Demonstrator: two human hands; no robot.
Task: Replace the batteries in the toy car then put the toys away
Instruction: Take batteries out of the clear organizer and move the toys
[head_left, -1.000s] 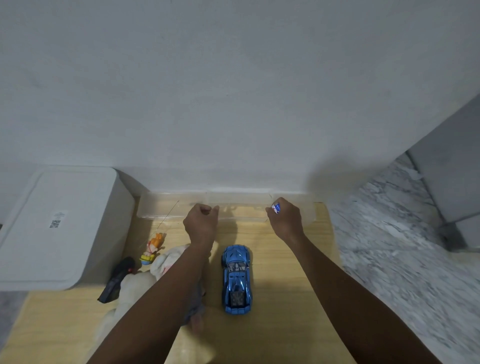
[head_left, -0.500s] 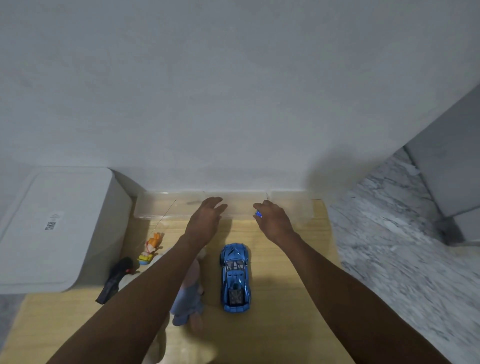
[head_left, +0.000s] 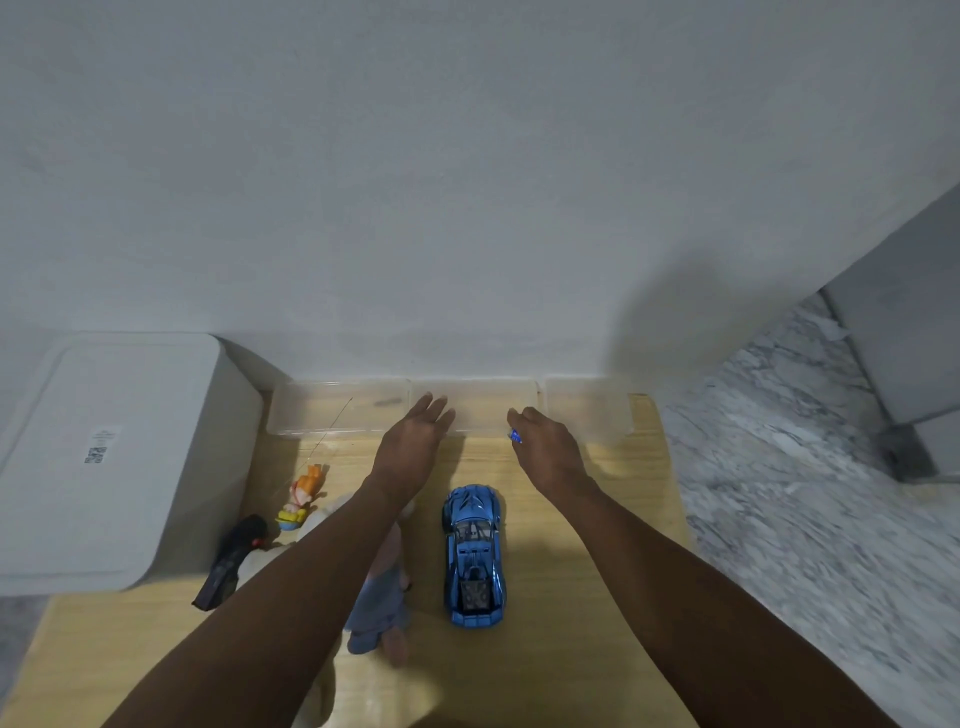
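While the toy car sits on the desk, the left hand hovers beyond it with fingers spread and empty, and the right hand, beside, pinches a small blue item near clear bins.

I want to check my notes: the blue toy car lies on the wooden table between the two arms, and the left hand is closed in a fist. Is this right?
Not quite. The head view shows the left hand open, fingers spread, not a fist. The blue toy car does lie on the wooden table between the arms.
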